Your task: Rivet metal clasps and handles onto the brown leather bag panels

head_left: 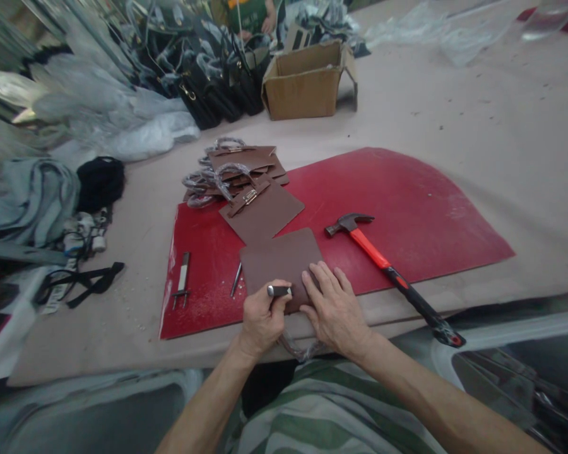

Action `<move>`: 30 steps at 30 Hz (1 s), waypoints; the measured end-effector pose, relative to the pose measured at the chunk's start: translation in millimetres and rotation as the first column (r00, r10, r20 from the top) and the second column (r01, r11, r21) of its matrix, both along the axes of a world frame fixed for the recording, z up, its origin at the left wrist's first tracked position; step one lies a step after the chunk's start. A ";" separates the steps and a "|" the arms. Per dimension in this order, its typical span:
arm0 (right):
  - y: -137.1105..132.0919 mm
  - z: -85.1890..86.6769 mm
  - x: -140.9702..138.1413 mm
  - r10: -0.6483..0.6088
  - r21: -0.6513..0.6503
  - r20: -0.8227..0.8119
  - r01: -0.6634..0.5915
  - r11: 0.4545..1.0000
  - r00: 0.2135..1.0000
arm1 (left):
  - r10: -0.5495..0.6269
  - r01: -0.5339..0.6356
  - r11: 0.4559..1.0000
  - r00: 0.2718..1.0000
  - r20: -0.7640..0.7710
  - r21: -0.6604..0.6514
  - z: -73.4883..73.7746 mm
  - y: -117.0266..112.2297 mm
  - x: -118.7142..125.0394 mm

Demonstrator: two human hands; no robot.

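My left hand (261, 320) is closed around a small metal punch tool (279, 291), whose tip rests on the near edge of a brown leather panel (280, 258). My right hand (334, 309) lies flat on that panel, fingers stretched out, pressing it onto the red cutting mat (407, 202). A hammer with a red and black handle (383, 268) lies on the mat to the right of my right hand.
More brown leather flaps with buckles and wrapped handles (239, 173) are stacked at the mat's far left. Two metal tools (183, 280) (236, 279) lie left of the panel. A cardboard box (307, 82), black bags (213, 82) and plastic wrapping (123, 120) sit at the back.
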State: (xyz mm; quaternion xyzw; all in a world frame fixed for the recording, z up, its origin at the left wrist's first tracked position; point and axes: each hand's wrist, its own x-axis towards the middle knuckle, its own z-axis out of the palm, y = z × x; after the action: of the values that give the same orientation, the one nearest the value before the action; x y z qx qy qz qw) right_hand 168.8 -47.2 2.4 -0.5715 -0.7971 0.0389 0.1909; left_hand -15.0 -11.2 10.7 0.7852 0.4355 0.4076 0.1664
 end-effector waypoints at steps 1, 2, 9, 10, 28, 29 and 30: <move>-0.3 1.0 -0.5 -0.001 -0.004 -0.003 0.001 1.000 1.000 | -0.015 0.015 1.000 1.000 -0.017 -0.002 -0.8 0.0 0.8; -0.4 2.6 -0.8 -0.002 -0.011 -0.007 0.002 1.000 1.000 | -0.030 0.030 1.000 0.999 -0.032 -0.004 -1.5 0.1 1.6; 9.3 26.1 35.6 0.000 0.019 -0.146 0.003 1.000 0.989 | -0.029 0.026 0.999 0.998 -0.062 -0.039 -2.0 -0.1 5.3; 12.1 30.0 47.2 -0.064 0.049 -0.138 0.071 0.996 0.988 | -0.028 0.025 0.999 0.998 -0.049 -0.046 -1.9 -0.1 5.7; 20.7 111.3 71.9 -0.516 -0.666 -0.518 0.058 0.744 0.682 | -0.017 0.017 1.000 1.000 0.001 0.000 -10.8 2.7 11.3; 13.7 121.1 65.7 -0.475 -0.593 -0.558 0.073 0.802 0.681 | -0.016 0.016 1.000 1.000 0.005 -0.004 -11.5 2.6 11.2; 7.0 130.5 60.4 -0.397 -0.488 -0.570 0.092 0.868 0.720 | -0.014 0.014 1.000 1.000 0.009 -0.009 -11.9 2.6 11.1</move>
State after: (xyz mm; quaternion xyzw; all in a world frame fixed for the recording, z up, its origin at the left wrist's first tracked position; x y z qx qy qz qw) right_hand 229.2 -40.2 132.8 -0.6512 -0.5659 0.3828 0.3306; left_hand -4.0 -8.6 -1.1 0.7857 0.4309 0.4079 0.1749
